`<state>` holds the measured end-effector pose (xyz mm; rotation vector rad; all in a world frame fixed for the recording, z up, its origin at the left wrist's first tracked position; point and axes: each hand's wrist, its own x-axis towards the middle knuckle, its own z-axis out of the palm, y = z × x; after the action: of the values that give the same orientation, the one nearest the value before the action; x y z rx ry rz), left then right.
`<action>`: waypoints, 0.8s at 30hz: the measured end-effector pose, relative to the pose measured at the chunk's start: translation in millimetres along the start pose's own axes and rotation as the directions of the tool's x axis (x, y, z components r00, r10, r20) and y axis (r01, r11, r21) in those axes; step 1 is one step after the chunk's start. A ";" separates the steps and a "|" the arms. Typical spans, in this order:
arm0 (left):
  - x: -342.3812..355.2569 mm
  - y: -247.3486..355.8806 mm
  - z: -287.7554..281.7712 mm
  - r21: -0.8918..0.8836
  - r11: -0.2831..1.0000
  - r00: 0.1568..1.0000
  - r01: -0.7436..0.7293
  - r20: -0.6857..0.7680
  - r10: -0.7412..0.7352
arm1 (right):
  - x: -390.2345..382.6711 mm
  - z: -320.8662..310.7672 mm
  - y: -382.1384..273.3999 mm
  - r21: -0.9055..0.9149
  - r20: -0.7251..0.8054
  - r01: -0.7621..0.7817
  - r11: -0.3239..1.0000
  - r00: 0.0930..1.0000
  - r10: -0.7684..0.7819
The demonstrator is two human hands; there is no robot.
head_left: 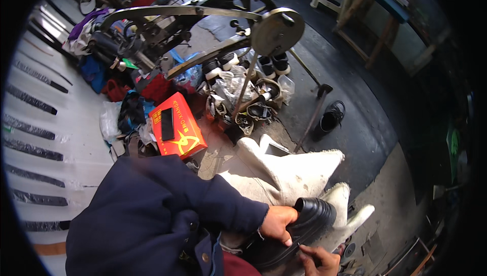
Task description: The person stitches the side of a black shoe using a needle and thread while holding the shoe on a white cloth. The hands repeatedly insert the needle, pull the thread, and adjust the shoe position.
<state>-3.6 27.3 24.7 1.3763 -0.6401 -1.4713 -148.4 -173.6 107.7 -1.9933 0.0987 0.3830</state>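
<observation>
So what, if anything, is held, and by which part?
The left hand holds a black shoe near its middle; whether the right hand pinches anything can't be told.

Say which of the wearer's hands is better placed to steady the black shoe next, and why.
Probably the left. The left hand lies on the black shoe, its thumb against the surface. The right hand is by the picture's lower edge, with only its fingertips near the shoe.

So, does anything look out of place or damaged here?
One black shoe stands apart on the floor, looking stray while other shoes lie heaped together. The pale cloth looks worn: its edge seems rough.
</observation>
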 end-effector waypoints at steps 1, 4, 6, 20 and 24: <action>1.6 0.8 1.4 -0.028 1.000 1.000 -0.012 -0.001 0.012 | 0.6 -0.4 1.3 -0.010 0.006 0.008 1.000 1.000 -0.008; 4.7 -1.3 4.0 -0.185 0.983 1.000 -0.014 0.004 0.015 | 3.1 0.0 8.0 -0.002 0.031 -0.057 0.998 0.998 0.057; 5.9 -4.2 5.5 -0.209 0.976 0.998 -0.060 -0.005 0.060 | 4.7 5.3 12.8 0.064 0.027 -0.102 0.993 0.995 0.100; -19.8 -1.5 22.0 0.235 0.889 0.891 -0.394 -0.139 0.432 | -19.6 17.0 14.5 -0.035 -0.115 0.028 0.999 0.993 -0.032; -45.9 12.1 15.0 0.626 0.615 0.671 -0.479 -0.191 0.716 | -33.1 23.4 5.1 -0.075 -0.173 0.041 0.996 0.984 -0.053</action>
<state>-20.0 60.2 58.2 1.5942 -1.1501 -0.3925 -186.1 -158.3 104.4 -2.0934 0.1501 0.1830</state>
